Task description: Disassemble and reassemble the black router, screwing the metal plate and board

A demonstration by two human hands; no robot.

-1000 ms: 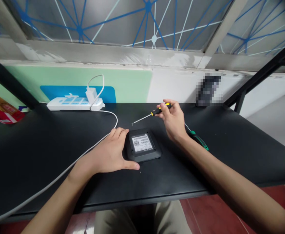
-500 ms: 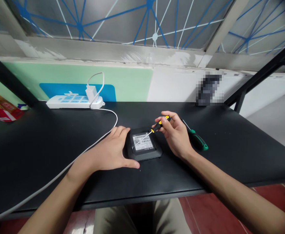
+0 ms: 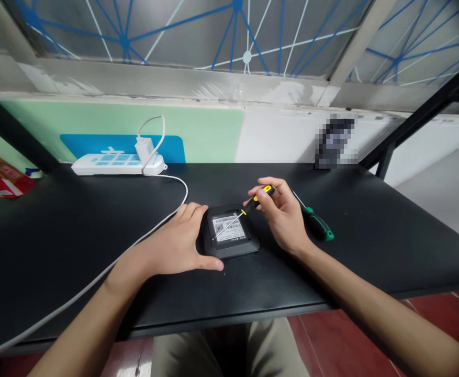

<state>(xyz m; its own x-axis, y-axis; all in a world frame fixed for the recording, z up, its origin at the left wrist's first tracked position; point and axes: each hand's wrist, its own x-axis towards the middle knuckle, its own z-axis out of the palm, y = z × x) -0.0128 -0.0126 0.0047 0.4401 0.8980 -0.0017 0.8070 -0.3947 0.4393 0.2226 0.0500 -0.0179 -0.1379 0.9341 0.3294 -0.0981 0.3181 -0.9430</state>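
A flat black square device (image 3: 235, 249) with a white printed label lies on the table in front of me. My left hand (image 3: 180, 241) spans its left side, fingers at the far corner and thumb along the near side, gripping it in place. Between the thumb and fingers of my right hand (image 3: 282, 214) is a black-and-yellow screwdriver (image 3: 264, 195), held slanting down to the left. Its thin shaft crosses the label, and the tip is at the label's left edge. Just right of my right hand lies a green-and-black screwdriver (image 3: 318, 225), partly hidden behind it.
A white power strip (image 3: 115, 165) with a plugged-in charger (image 3: 144, 149) stands against the wall. Its white cable (image 3: 96, 283) runs across the black table (image 3: 355, 251) beneath my left forearm. At the far left is a red packet (image 3: 5, 175). A pixelated dark object (image 3: 333, 142) leans at the back right.
The whole view has shifted very slightly. Both hands, the device and the screwdriver keep nearly the same positions relative to each other.
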